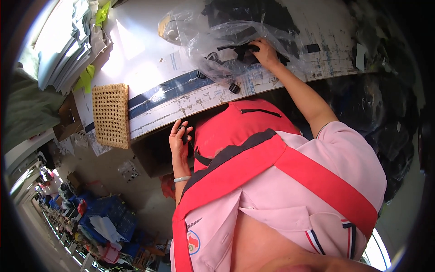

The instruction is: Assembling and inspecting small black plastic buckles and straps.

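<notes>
My right hand (266,53) reaches over the worktable and pinches a black strap-like piece (239,50). This piece lies at an opened clear plastic bag (204,50), with more dark parts in and around the film. In front of the bag, a small black buckle (234,88) sits near the table's front edge. Another small black buckle (200,75) lies to its left. My left hand (179,141) is held below the table edge, fingers curled around a small dark thing that is mostly hidden. A pale bangle circles that wrist.
A woven cane panel (111,115) overhangs the table's (149,97) front edge at left. Stacked light fabric (68,54) stands at the far left. Dark cloth (253,13) lies behind the bag, and dark bagged goods (385,99) are piled at right. Blue crates (111,215) stand at lower left.
</notes>
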### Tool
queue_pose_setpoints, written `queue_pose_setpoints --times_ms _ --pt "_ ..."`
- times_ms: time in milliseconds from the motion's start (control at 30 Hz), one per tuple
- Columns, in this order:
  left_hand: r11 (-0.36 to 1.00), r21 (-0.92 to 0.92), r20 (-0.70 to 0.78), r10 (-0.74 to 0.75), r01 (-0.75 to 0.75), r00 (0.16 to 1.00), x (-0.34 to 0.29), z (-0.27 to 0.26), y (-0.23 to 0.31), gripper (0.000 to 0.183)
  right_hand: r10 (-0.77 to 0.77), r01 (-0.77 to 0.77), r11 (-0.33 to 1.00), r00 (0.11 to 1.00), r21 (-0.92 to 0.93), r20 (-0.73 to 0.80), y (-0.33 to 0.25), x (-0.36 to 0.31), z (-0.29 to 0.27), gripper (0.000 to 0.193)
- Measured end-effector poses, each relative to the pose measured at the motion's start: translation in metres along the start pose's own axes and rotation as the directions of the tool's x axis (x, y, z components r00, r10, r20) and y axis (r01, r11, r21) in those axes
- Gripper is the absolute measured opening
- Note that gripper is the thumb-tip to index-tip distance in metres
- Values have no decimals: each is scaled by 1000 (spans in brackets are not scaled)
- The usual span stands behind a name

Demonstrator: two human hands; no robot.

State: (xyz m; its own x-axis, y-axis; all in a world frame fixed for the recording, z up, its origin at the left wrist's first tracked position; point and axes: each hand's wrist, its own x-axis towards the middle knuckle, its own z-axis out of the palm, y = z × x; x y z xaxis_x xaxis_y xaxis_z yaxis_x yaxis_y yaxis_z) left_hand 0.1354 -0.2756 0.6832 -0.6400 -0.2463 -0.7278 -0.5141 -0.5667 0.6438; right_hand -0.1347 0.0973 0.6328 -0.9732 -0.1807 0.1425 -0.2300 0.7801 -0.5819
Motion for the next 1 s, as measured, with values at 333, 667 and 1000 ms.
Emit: queue_pose_setpoints --times_ms 333,667,1000 --pt "998 63 158 -36 26 987 8 22 -7 33 3 13 980 997 -199 80 58 114 15 37" --pt "994 102 155 -57 42 986 4 20 -15 33 198 -185 914 980 -361 -1 73 128 -51 24" --pt "996 88 154 -43 30 987 9 30 -8 33 11 72 960 956 -270 293 0 -24 -19 48"
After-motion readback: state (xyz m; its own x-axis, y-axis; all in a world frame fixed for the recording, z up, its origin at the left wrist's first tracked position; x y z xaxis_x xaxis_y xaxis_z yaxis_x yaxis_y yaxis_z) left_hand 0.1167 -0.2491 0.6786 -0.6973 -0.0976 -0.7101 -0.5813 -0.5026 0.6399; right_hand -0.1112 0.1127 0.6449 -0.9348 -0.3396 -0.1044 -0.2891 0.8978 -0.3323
